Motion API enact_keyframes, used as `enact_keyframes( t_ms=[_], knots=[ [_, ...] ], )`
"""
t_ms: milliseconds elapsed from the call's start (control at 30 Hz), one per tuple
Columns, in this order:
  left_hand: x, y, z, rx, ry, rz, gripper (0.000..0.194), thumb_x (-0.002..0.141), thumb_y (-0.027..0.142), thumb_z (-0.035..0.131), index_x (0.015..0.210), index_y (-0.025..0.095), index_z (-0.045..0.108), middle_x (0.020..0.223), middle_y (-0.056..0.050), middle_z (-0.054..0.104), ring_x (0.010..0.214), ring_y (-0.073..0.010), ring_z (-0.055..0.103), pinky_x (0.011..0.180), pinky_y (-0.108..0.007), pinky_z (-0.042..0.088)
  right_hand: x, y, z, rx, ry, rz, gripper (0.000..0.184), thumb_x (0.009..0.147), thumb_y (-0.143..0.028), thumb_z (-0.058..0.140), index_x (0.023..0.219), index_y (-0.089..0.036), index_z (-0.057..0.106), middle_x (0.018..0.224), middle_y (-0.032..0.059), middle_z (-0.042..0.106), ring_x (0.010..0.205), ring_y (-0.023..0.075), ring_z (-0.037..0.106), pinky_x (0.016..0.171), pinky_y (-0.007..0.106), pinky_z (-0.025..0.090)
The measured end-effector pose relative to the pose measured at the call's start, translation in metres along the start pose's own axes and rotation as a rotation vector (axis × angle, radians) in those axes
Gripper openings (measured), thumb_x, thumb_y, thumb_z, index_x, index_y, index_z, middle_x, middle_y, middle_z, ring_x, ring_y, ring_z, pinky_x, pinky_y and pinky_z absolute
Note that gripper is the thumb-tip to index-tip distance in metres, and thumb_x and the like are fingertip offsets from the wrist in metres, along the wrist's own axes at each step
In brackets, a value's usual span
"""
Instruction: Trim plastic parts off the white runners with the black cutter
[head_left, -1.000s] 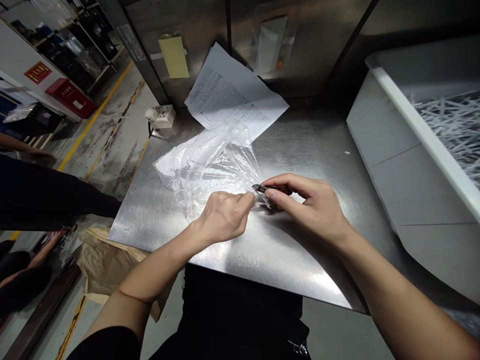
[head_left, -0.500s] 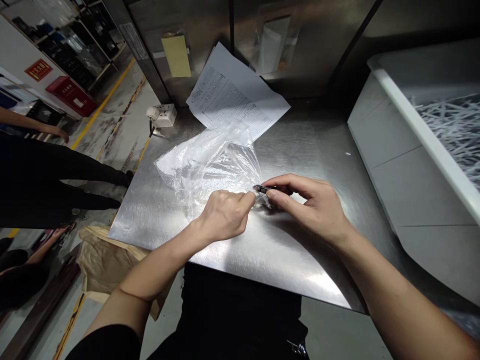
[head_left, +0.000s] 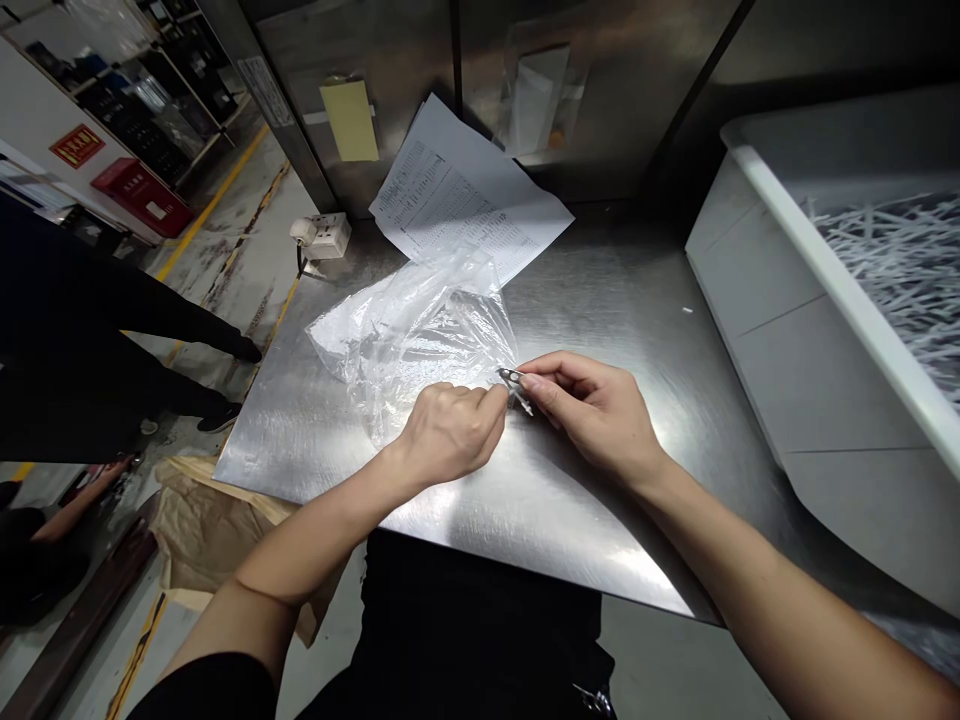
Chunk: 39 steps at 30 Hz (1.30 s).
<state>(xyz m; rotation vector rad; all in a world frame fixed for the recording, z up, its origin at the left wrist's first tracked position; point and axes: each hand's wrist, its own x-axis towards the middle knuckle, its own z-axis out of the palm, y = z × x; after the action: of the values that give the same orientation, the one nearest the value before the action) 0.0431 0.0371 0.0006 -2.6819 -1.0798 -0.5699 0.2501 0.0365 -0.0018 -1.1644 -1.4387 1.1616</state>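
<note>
My right hand (head_left: pixel 592 405) pinches a small nail clipper (head_left: pixel 512 376) between thumb and fingers, its metal jaws close to my left fingertips. My left hand (head_left: pixel 457 430) is closed, thumb pressed against the curled fingers. What it grips is mostly hidden. A thin whitish piece (head_left: pixel 525 405) shows between the two hands, just under the clipper. Both hands are over the near edge of a crumpled clear plastic bag (head_left: pixel 435 330), which lies on the steel table (head_left: pixel 600 260).
Printed sheets (head_left: pixel 472 190) lean against the back panel behind the bag. A white power socket (head_left: pixel 328 236) sits at the left rear. At right stands a large white bin (head_left: pixel 795 350) holding many white strips. A brown paper bag (head_left: pixel 210 530) and people are at left.
My right hand has shifted slightly left, and the clipper has turned so more bright metal shows. My left hand is almost still. At left, a person's arm has gone from view.
</note>
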Motion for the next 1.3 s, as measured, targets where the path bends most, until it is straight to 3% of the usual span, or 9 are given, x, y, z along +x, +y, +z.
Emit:
enact_keyframes(
  t_ms=[233, 367, 500, 700, 967, 1300],
  knots=[
    [-0.003, 0.000, 0.001, -0.014, -0.101, -0.005, 0.016, 0.103, 0.014, 0.050, 0.091, 0.018, 0.060, 0.069, 0.002, 0.068, 0.056, -0.0139, 0.060, 0.053, -0.031, 0.029, 0.005, 0.006, -0.002, 0.004, -0.033, 0.079, 0.029, 0.097, -0.046, 0.076, 0.096, -0.017, 0.080, 0.067, 0.0003, 0.061, 0.059, 0.0135, 0.048, 0.054, 0.030, 0.034],
    [-0.002, -0.004, -0.002, -0.017, -0.033, -0.028, 0.019, 0.100, 0.010, 0.047, 0.087, 0.018, 0.058, 0.064, 0.002, 0.063, 0.052, -0.0132, 0.053, 0.052, -0.031, 0.025, 0.008, 0.004, -0.008, 0.012, -0.009, 0.075, 0.027, 0.096, -0.045, 0.075, 0.096, -0.018, 0.079, 0.064, -0.0011, 0.058, 0.055, 0.0137, 0.048, 0.050, 0.029, 0.036],
    [-0.001, -0.013, -0.008, -0.069, 0.062, -0.115, 0.023, 0.102, 0.011, 0.043, 0.085, 0.019, 0.056, 0.066, 0.001, 0.062, 0.053, -0.0132, 0.051, 0.055, -0.031, 0.024, 0.009, -0.001, -0.012, 0.056, 0.025, 0.025, 0.023, 0.096, -0.041, 0.075, 0.100, -0.018, 0.078, 0.067, -0.0010, 0.060, 0.057, 0.0145, 0.052, 0.051, 0.029, 0.041],
    [0.000, -0.020, -0.016, -0.231, 0.033, -0.270, 0.026, 0.110, 0.022, 0.045, 0.090, 0.019, 0.060, 0.079, -0.001, 0.071, 0.067, -0.0135, 0.063, 0.062, -0.028, 0.034, 0.006, -0.008, -0.012, 0.027, 0.024, -0.043, 0.020, 0.096, -0.038, 0.075, 0.104, -0.020, 0.080, 0.074, 0.0012, 0.067, 0.062, 0.0162, 0.058, 0.058, 0.031, 0.046],
    [0.001, -0.019, -0.017, -0.294, 0.020, -0.286, 0.027, 0.112, 0.023, 0.042, 0.095, 0.019, 0.062, 0.085, -0.002, 0.073, 0.073, -0.0137, 0.066, 0.066, -0.027, 0.038, 0.004, -0.008, -0.013, -0.185, 0.052, -0.147, 0.018, 0.099, -0.037, 0.073, 0.109, -0.024, 0.081, 0.082, 0.0030, 0.072, 0.073, 0.0209, 0.065, 0.068, 0.035, 0.051],
    [0.000, -0.020, -0.015, -0.382, -0.022, -0.279, 0.020, 0.109, 0.018, 0.043, 0.099, 0.020, 0.060, 0.088, 0.000, 0.074, 0.075, -0.0144, 0.068, 0.066, -0.026, 0.040, 0.005, -0.008, -0.015, -0.244, 0.010, -0.210, 0.015, 0.102, -0.033, 0.072, 0.111, -0.025, 0.080, 0.088, 0.0024, 0.074, 0.075, 0.0193, 0.065, 0.067, 0.033, 0.052]
  ],
)
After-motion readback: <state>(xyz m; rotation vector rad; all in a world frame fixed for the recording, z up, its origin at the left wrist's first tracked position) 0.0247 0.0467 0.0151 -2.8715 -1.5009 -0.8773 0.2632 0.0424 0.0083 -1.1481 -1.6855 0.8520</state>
